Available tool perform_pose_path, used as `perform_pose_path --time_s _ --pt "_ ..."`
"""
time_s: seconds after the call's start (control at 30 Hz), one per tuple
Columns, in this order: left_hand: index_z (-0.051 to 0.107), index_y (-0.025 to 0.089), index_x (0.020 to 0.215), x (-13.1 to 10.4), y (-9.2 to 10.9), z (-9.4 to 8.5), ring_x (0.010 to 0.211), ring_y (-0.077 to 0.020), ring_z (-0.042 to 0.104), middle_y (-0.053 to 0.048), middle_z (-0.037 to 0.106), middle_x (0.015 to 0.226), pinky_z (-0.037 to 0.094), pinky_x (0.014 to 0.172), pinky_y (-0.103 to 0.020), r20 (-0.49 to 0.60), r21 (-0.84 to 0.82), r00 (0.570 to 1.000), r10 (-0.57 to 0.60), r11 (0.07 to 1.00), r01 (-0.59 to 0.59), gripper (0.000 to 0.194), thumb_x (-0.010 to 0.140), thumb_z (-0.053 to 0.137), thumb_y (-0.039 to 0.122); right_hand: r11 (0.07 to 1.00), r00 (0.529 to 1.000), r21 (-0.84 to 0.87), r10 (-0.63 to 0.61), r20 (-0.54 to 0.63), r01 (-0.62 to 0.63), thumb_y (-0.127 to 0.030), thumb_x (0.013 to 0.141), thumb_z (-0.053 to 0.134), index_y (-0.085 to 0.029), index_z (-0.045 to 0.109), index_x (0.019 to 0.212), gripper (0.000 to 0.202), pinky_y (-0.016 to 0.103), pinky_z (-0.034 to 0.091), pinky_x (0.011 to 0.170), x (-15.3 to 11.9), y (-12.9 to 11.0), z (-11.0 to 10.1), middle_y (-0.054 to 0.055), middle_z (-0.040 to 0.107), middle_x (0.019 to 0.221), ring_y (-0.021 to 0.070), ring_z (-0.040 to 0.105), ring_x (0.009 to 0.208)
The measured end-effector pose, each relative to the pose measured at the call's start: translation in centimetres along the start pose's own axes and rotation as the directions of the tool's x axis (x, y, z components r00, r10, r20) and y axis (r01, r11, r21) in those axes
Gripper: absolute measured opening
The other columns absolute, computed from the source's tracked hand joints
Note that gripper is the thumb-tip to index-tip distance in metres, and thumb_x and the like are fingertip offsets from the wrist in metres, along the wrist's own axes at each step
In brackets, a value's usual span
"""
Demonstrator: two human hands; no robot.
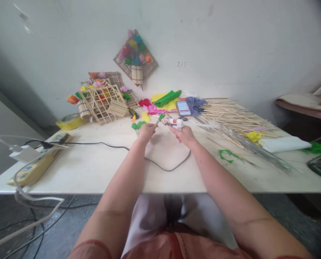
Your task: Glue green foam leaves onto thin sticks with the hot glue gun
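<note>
Over the middle of the table, my left hand (148,132) is closed in a pinch on a small green paper leaf (161,117), whose green end points up and away from me. My right hand (185,136) is wrapped around a white hot glue gun (178,123). The gun's nozzle points left, close to the leaf; whether they touch I cannot tell. Just left of my left hand lie several green paper leaves (138,125) on thin stems. A dark cord (165,169) curves over the tabletop below my hands.
Lattice flower panels (103,100) lean at the back left beside yellow tape (71,121); another panel (135,59) stands against the wall. A power strip (38,162) lies left. Coloured paper (165,100), a pixelated phone (183,107), bamboo sticks (230,115) and wires (260,151) spread right.
</note>
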State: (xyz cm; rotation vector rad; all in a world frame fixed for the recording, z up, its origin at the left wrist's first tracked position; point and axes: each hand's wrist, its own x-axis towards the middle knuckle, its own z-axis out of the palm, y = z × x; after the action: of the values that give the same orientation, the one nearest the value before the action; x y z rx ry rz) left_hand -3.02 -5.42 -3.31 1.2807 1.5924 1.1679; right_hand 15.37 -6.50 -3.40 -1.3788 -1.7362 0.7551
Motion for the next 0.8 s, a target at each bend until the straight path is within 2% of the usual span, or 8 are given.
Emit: perform_pose_path --time_s 0.27,0.43,0.8 --pt "0.065 0.010 0.087 0.10 -0.15 0.17 0.037 -0.0040 0.031 0.005 0.041 0.047 0.023 0.038 -0.019 0.028 -0.034 1.000 -0.012 0.999 0.013 0.025 0.077 0.053 0.030 1.000 1.000 -0.008 0.014 0.004 -0.014 -0.062 0.071 0.054 -0.016 0.065 0.074 0.047 0.023 0.042 0.044 -0.11 -0.12 -0.06 -0.003 0.047 0.039 0.0129 0.049 0.036" --pt "0.065 0.012 0.087 0.01 -0.06 0.21 0.037 -0.0038 0.030 0.005 0.042 0.047 0.024 0.040 -0.019 0.022 0.018 1.000 -0.016 1.000 0.016 0.026 0.078 0.053 0.033 1.000 1.000 -0.009 0.013 -0.003 -0.013 -0.061 0.071 0.054 -0.016 0.065 0.072 0.047 0.023 0.040 0.042 0.09 0.16 0.08 -0.002 0.048 0.040 0.0126 0.048 0.037" --pt "0.067 0.013 0.086 0.29 -0.22 0.15 0.038 -0.0054 0.036 0.002 0.052 0.048 0.028 0.042 -0.019 -0.007 0.137 1.000 0.030 0.990 -0.029 0.026 0.078 0.052 0.033 1.000 1.000 -0.013 -0.010 0.000 0.010 -0.061 0.070 0.055 -0.017 0.066 0.082 0.048 0.022 0.039 0.042 0.23 0.35 0.16 -0.001 0.053 0.048 0.0114 0.048 0.039"
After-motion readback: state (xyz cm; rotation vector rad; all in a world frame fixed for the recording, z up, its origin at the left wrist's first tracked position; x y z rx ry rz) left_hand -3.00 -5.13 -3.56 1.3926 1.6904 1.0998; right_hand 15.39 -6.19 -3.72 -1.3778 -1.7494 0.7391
